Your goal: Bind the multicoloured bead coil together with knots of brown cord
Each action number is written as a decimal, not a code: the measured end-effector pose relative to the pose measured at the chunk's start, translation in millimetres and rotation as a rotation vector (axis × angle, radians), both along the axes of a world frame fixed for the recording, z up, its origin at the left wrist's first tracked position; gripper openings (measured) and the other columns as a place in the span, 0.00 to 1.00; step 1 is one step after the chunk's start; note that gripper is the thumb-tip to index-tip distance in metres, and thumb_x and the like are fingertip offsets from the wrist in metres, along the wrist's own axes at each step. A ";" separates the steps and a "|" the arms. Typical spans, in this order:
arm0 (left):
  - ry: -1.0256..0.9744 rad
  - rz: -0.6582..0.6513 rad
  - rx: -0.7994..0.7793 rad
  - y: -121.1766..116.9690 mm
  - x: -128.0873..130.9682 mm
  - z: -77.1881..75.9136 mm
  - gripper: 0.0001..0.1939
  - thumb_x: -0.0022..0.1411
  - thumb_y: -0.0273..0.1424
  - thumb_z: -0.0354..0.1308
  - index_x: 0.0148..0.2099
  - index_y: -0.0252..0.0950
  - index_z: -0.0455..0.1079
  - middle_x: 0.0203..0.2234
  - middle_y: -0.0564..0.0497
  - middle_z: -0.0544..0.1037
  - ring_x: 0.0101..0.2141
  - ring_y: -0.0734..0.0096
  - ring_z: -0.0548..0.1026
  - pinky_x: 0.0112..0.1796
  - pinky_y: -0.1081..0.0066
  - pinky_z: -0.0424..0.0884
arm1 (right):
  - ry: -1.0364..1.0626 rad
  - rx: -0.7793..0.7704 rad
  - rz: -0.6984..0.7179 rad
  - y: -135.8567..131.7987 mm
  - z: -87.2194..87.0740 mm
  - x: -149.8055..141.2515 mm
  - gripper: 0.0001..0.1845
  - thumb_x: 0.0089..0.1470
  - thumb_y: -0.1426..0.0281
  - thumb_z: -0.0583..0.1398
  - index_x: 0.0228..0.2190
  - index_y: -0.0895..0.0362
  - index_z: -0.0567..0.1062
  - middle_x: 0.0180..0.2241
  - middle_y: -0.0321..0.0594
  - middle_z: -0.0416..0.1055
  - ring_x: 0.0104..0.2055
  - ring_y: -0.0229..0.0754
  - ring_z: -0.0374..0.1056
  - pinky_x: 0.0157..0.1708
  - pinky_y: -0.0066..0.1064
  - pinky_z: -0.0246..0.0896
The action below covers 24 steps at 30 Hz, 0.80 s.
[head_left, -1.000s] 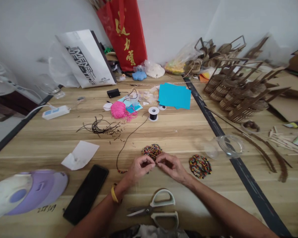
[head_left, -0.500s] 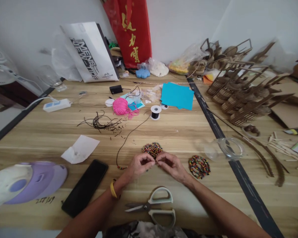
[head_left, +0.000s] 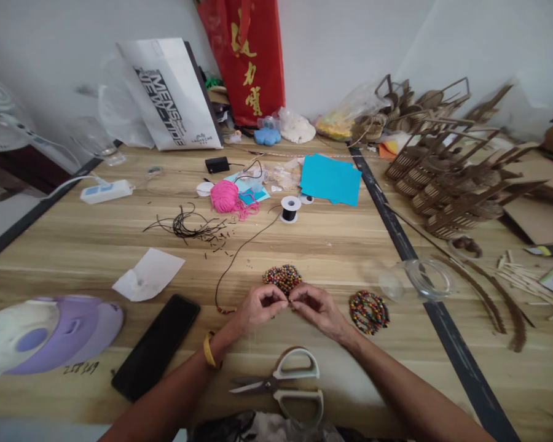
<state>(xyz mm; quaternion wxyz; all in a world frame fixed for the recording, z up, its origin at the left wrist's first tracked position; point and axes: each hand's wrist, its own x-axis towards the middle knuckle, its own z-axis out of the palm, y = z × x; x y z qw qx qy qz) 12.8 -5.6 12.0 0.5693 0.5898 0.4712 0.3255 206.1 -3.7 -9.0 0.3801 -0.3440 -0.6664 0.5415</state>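
Note:
My left hand [head_left: 260, 305] is closed in a pinch on a black cord [head_left: 233, 264], which carries a few coloured beads [head_left: 225, 310] beside that hand. Facing it, my right hand [head_left: 317, 305] pinches what looks like a small bead, mostly hidden by the fingertips. The two hands' fingertips almost meet. Just beyond them lies a pile of multicoloured beads [head_left: 282, 277]. From the left hand, the cord runs back to a white spool [head_left: 290, 210]. To the right of my right hand rests a coil of strung beads [head_left: 369, 312]. Scissors [head_left: 276, 384] lie open below the hands.
A black phone [head_left: 156, 347], crumpled white paper [head_left: 148, 274] and a purple-white appliance [head_left: 69, 334] are on the left. Cut black cords [head_left: 184, 226], pink yarn [head_left: 224, 196] and blue sheets [head_left: 330, 178] lie farther back. Small woven baskets [head_left: 442, 178] and clear tape rolls [head_left: 427, 278] occupy the right.
The camera view has shifted very slightly. Both hands keep the same pinched pose above the table, and no object has visibly moved.

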 end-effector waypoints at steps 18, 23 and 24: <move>0.015 -0.015 0.007 -0.1 -0.4 0.0 0.10 0.54 0.34 0.59 0.28 0.32 0.71 0.19 0.54 0.70 0.22 0.77 0.64 0.24 0.77 0.60 | 0.070 -0.086 0.031 -0.2 2.9 -0.9 0.14 0.59 0.59 0.59 0.35 0.57 0.72 0.29 0.38 0.68 0.28 0.36 0.62 0.28 0.27 0.58; 0.036 -0.020 0.027 -0.4 -0.9 0.6 0.10 0.55 0.34 0.59 0.29 0.31 0.72 0.20 0.53 0.71 0.23 0.76 0.64 0.26 0.77 0.60 | 0.068 -0.101 0.028 0.2 2.6 -1.0 0.15 0.58 0.58 0.60 0.35 0.58 0.71 0.28 0.38 0.68 0.29 0.36 0.63 0.28 0.27 0.59; 0.042 -0.021 0.032 -0.5 -0.9 0.9 0.10 0.55 0.34 0.59 0.29 0.31 0.72 0.21 0.53 0.71 0.24 0.76 0.65 0.26 0.77 0.60 | 0.067 -0.103 0.031 0.3 2.5 -0.8 0.15 0.58 0.58 0.60 0.35 0.58 0.71 0.28 0.38 0.69 0.29 0.36 0.63 0.28 0.27 0.60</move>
